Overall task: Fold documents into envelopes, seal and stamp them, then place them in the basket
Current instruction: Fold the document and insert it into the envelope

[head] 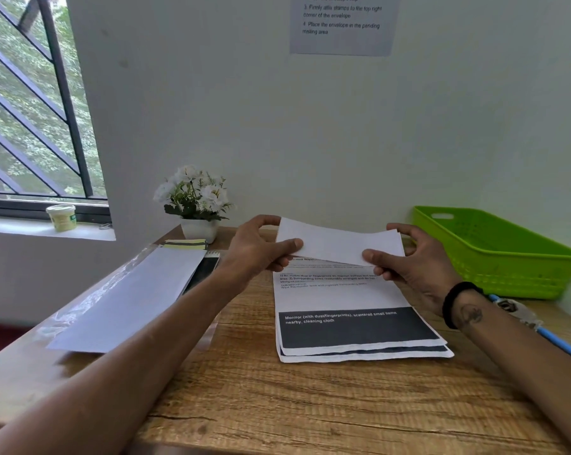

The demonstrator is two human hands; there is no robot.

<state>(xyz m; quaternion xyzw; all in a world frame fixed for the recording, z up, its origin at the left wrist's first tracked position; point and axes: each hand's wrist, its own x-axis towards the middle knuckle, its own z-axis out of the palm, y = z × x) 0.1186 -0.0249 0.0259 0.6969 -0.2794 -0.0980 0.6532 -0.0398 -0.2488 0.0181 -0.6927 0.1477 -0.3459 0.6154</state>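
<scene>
1. The left hand [258, 249] and right hand [415, 257] each pinch a far corner of the top sheet [340, 244], folding it toward 6 o'clock.
2. The sheet lies on the stack [359, 336], mid bench [244, 389].
3. Line up the side edges, then press the fold flat.
4. The basket [494, 254] waits at 3 o'clock.

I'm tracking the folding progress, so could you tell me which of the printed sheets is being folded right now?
The top sheet of the stack: both hands, left hand and right hand, curl its far edge over, while the sheets beneath lie flat.
</scene>
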